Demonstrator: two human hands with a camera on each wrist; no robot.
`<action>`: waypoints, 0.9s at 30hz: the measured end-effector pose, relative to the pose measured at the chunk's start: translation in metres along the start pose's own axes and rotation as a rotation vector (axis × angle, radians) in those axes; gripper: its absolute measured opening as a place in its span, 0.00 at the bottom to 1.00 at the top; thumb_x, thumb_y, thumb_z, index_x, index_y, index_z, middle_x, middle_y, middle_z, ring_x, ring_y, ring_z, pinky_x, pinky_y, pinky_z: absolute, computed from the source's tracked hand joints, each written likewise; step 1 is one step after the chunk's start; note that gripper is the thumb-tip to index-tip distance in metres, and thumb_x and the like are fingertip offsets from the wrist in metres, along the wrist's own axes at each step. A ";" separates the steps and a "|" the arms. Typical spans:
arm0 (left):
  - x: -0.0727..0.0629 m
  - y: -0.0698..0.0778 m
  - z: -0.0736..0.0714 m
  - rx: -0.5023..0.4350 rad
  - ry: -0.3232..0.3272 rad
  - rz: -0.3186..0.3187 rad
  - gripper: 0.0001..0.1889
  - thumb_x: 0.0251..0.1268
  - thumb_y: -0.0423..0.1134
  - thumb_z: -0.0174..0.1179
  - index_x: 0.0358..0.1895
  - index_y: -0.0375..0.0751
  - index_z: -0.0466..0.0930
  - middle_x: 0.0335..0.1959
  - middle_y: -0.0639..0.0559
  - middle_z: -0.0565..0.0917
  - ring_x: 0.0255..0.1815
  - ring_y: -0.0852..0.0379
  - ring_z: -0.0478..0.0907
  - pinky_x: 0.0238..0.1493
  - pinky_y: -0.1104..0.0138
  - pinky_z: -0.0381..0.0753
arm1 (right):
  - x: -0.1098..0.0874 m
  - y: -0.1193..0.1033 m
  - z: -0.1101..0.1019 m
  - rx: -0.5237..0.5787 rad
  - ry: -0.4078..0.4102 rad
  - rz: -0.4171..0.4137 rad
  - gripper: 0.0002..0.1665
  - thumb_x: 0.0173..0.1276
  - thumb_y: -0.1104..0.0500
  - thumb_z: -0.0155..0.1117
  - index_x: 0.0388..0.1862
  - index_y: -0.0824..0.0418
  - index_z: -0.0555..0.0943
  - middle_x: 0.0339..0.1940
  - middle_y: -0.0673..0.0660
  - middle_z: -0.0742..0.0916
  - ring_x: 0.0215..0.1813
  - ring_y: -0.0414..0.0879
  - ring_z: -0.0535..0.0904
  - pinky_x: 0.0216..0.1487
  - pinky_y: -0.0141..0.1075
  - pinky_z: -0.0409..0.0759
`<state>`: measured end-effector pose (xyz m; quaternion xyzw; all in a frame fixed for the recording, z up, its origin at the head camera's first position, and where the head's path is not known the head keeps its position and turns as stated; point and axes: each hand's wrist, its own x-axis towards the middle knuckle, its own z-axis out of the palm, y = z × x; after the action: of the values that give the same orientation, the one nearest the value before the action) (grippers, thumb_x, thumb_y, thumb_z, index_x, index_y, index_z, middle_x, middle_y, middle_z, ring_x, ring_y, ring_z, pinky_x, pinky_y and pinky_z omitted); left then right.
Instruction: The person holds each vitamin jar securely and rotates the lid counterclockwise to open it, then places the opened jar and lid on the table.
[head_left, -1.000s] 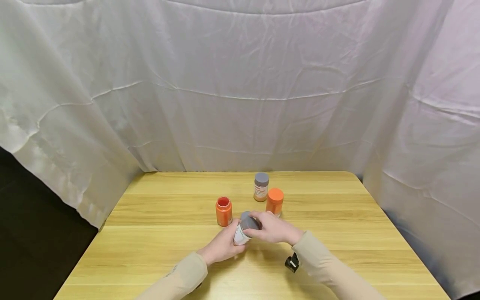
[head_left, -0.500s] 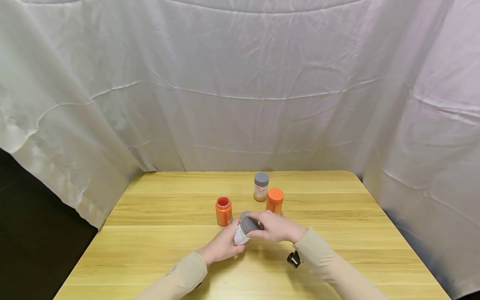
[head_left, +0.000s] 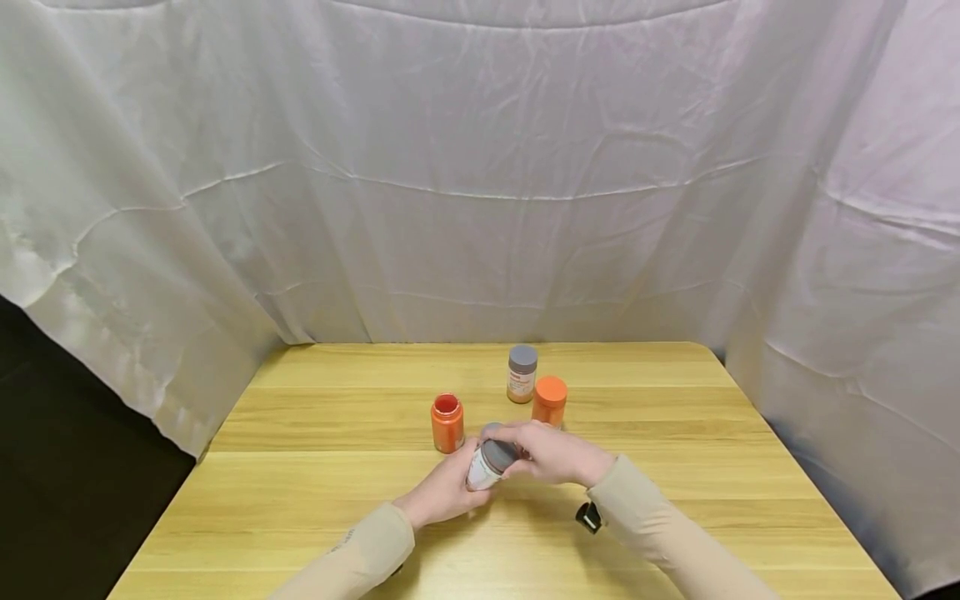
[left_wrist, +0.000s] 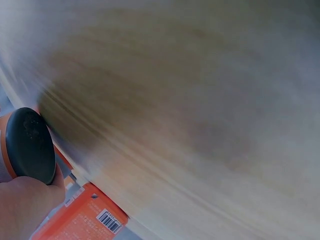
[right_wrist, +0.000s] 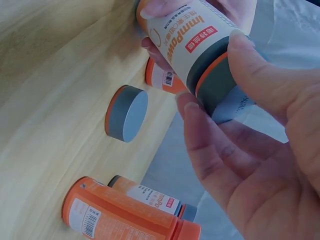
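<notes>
My left hand (head_left: 442,493) grips a supplement bottle (head_left: 481,473) with a white label, tilted above the table. Its dark grey lid (head_left: 499,455) has an orange band at the lower edge. On that lid, the thumb and fingers of my right hand (head_left: 553,454) pinch from opposite sides, plain in the right wrist view. A loose grey lid (right_wrist: 127,114) lies on the table beyond the bottle, partly covered by my right hand in the head view. The left wrist view shows the bottle's dark base (left_wrist: 32,145) beside part of the left hand.
An orange bottle without a lid (head_left: 447,429) stands left of the hands. Behind the right hand are an orange-lidded bottle (head_left: 551,400) and a grey-lidded bottle (head_left: 522,377), close together. All stand on a wooden table (head_left: 337,425) backed by a pale curtain (head_left: 480,250).
My right hand has turned slightly and shifted its fingers around the lid, and its sleeve has moved a little right. The left hand and bottle hold their place.
</notes>
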<state>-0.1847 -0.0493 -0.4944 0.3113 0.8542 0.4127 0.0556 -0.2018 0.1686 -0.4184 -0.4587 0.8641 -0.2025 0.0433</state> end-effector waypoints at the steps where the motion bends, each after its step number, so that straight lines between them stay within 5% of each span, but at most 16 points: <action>1: 0.000 0.000 0.000 -0.003 0.001 0.001 0.32 0.61 0.32 0.68 0.67 0.40 0.65 0.58 0.48 0.80 0.59 0.53 0.79 0.65 0.56 0.77 | 0.000 0.000 0.000 -0.012 0.008 -0.006 0.35 0.61 0.59 0.74 0.67 0.61 0.75 0.58 0.57 0.86 0.53 0.44 0.83 0.52 0.34 0.82; 13: 0.000 0.000 0.000 0.004 0.005 -0.007 0.34 0.60 0.32 0.68 0.69 0.40 0.64 0.59 0.47 0.80 0.59 0.51 0.79 0.65 0.55 0.77 | -0.002 0.004 0.006 -0.092 0.051 -0.052 0.36 0.57 0.67 0.76 0.66 0.61 0.78 0.64 0.65 0.83 0.64 0.57 0.82 0.61 0.44 0.82; 27: 0.000 0.000 0.000 -0.013 -0.009 -0.018 0.33 0.61 0.33 0.68 0.68 0.42 0.63 0.60 0.48 0.79 0.59 0.52 0.79 0.65 0.56 0.77 | -0.002 0.005 0.009 -0.091 0.089 -0.062 0.36 0.55 0.70 0.77 0.64 0.54 0.81 0.64 0.62 0.84 0.60 0.54 0.84 0.59 0.43 0.83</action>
<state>-0.1847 -0.0490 -0.4948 0.3050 0.8540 0.4164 0.0651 -0.2022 0.1701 -0.4284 -0.4774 0.8588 -0.1846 -0.0226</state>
